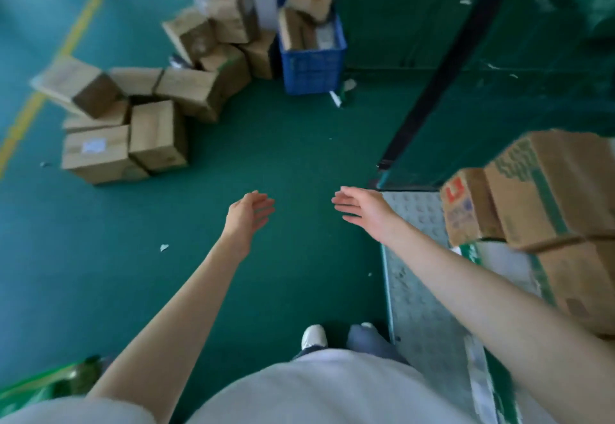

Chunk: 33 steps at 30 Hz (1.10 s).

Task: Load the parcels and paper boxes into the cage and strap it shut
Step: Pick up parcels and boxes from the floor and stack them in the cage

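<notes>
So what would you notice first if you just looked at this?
Two bare arms reach out over the green floor, the left hand and right hand open and empty. Ahead on the left lies a tumbled pile of brown boxes, with a blue crate of boxes beyond it. Close on the right sit stacked boxes.

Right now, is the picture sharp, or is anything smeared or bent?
Head view: motion blur smears the box pile and the boxes at right; the left hand and right hand, both open, read a little sharper; the wide lens seems to bow the yellow line; light is soft and even, with no glare.
</notes>
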{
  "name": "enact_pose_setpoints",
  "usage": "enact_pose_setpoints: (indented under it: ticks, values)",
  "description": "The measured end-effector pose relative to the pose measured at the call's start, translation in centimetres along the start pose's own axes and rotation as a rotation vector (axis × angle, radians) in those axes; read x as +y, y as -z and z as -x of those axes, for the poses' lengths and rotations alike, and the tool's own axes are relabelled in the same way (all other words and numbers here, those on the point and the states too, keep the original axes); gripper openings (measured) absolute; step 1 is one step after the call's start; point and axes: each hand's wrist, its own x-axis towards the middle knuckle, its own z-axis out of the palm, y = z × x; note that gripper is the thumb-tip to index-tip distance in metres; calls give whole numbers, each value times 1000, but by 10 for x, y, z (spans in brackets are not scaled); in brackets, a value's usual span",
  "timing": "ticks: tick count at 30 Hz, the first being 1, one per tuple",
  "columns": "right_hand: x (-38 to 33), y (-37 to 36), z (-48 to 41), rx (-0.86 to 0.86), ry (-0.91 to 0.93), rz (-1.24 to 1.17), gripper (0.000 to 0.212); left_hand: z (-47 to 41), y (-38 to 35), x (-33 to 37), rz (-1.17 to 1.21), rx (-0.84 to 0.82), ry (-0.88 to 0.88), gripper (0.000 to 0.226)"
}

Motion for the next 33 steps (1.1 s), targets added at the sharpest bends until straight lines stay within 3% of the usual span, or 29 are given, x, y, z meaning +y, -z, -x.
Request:
enact_pose_setpoints:
  ticks: [7,14,25,33]
  values:
    - [-62,-103,-87,-201,-13,197,25,-40,81,25,193,190,51,30]
    - [-134,-171,-178,-352,-15,328,29,-102,113,68,265,349,49,29]
    - [-253,-248,-303,-448,-29,493,28,-200,139,153,392,506,65,29]
    - [-300,-331,-393,-476,-47,541,29,-291,187,197,453,606,93,28]
